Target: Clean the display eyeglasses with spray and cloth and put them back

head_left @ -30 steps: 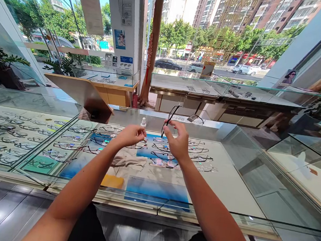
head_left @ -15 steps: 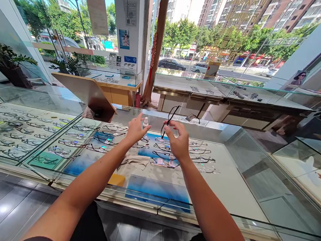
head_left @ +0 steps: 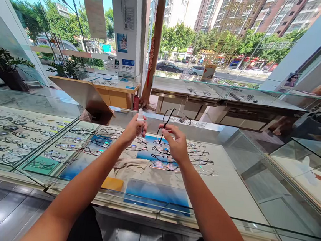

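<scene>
My left hand (head_left: 132, 130) is wrapped round a small clear spray bottle (head_left: 140, 115) with a white top, held upright above the glass counter. To its right, my right hand (head_left: 176, 140) pinches a pair of black-framed eyeglasses (head_left: 163, 128), turned so that the lenses stand one above the other. A thin temple of these glasses reaches off to the right. A crumpled beige cloth (head_left: 132, 164) lies below, between my forearms. Beneath both hands, rows of eyeglasses (head_left: 164, 166) are laid out in the display case.
A brown tilted board, perhaps a mirror back (head_left: 79, 92), stands on the counter at left. Blue sheets (head_left: 154, 194) and a yellow item (head_left: 112, 183) lie near the front edge. Another glass case (head_left: 305, 168) adjoins on the right. A tree trunk (head_left: 154, 54) rises beyond the counter.
My left hand, open beside the spray bottle before, has closed round it. My right hand has turned the eyeglasses, so the lens faces show more. The view has shifted slightly.
</scene>
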A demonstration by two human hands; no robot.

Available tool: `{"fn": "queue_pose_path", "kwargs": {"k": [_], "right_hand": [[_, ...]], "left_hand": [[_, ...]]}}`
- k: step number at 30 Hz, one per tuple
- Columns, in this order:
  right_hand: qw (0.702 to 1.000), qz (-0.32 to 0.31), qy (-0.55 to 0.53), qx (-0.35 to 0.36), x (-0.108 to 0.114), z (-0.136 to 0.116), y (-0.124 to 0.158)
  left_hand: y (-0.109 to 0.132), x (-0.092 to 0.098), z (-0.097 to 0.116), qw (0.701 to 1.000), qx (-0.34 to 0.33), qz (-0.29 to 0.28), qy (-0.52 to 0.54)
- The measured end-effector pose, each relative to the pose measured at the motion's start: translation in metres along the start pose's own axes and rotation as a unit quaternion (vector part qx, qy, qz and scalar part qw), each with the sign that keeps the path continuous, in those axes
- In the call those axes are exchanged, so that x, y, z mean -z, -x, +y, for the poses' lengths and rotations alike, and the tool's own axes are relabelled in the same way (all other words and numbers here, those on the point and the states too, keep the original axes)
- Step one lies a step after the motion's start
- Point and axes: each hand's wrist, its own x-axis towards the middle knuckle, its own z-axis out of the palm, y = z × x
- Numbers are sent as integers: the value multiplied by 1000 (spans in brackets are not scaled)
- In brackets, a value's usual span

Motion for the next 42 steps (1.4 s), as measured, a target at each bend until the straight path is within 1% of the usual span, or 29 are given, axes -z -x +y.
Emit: {"fn": "queue_pose_path", "kwargs": {"k": [2, 5, 7, 9, 11, 12, 14, 16, 17, 18, 20, 25, 28, 30, 32, 34, 38, 40, 42], "right_hand": [[999, -26, -33, -18, 0, -2, 0], [994, -67, -71, -45, 0, -4, 2], [990, -94, -92, -55, 0, -6, 3], [985, -125, -108, -59, -1, -8, 4], [980, -153, -115, -63, -2, -11, 6], [977, -165, -119, -67, -4, -12, 8], [970, -188, -132, -79, -7, -15, 11], [962, -207, -153, -90, -10, -17, 13], [958, -215, -164, -94, -12, -18, 14], [955, -222, -173, -97, -13, -18, 15], [949, -230, -188, -102, -15, -19, 16], [946, -239, -195, -104, -14, -23, 18], [945, -242, -191, -106, -14, -25, 18], [946, -238, -191, -110, -14, -24, 17], [949, -222, -196, -109, -13, -20, 16], [954, -192, -205, -107, -13, -16, 14], [957, -131, -226, -125, -12, -9, 12], [956, -122, -230, -134, -12, -8, 12], [957, -120, -226, -136, -12, -7, 12]], "left_hand": [[8, -2, 11, 996, 26, -41, 68], [15, -2, 21, 988, 59, -88, 112], [15, -2, 23, 986, 68, -103, 115], [14, -2, 22, 987, 68, -100, 105], [13, -3, 18, 993, 57, -73, 70], [12, -4, 16, 997, 42, -44, 40], [12, -7, 11, 999, -9, 31, -35], [14, -10, 6, 988, -70, 89, -110], [14, -11, 4, 980, -95, 101, -140], [15, -13, 3, 975, -110, 101, -164], [16, -15, 0, 969, -120, 94, -196], [16, -16, -6, 965, -131, 110, -197], [16, -14, -7, 963, -148, 116, -195], [17, -12, -8, 958, -160, 113, -211], [18, -10, -9, 954, -165, 99, -230], [20, -9, -10, 953, -160, 77, -245], [25, -13, -10, 946, -136, 14, -294], [27, -15, -9, 940, -126, -13, -318], [27, -17, -9, 937, -121, -24, -326]]}}
